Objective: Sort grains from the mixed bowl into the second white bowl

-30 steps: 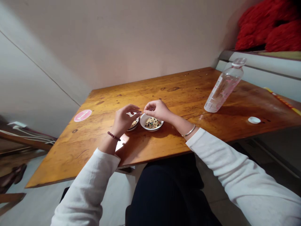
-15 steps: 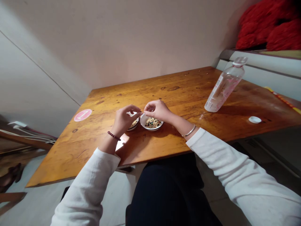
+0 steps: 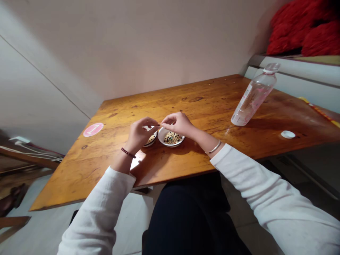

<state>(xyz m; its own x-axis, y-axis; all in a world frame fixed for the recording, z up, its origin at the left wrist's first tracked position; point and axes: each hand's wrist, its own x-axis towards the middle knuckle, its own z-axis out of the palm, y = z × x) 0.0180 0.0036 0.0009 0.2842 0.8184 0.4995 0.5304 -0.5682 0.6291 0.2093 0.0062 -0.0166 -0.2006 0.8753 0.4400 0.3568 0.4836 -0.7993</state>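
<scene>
The left hand (image 3: 139, 131) and the right hand (image 3: 180, 124) come together over two small bowls. A second ago a thin gap showed between their fingertips; now the tips meet or very nearly do, just above the far edges of the bowls. On each hand the fingers curl toward the thumb, but the tips are too small to tell whether they are pinching anything.

The right bowl (image 3: 161, 136), white inside, sits on the wooden table (image 3: 186, 163) below the right hand, with mixed pale and dark beads (image 3: 172, 138) in it. The left bowl (image 3: 152, 142) stands just beside it, partly hidden by the left hand, and also has pale beads inside. Neither bowl has changed place on the table.

To the right, the clear bottle (image 3: 253, 99) stands where it did, and the white cap (image 3: 288, 134) lies nearer, to its right. The pink sticker (image 3: 93, 129) stays at the table's left side. The whole scene sits only slightly differently in view, as the camera tips a little.
</scene>
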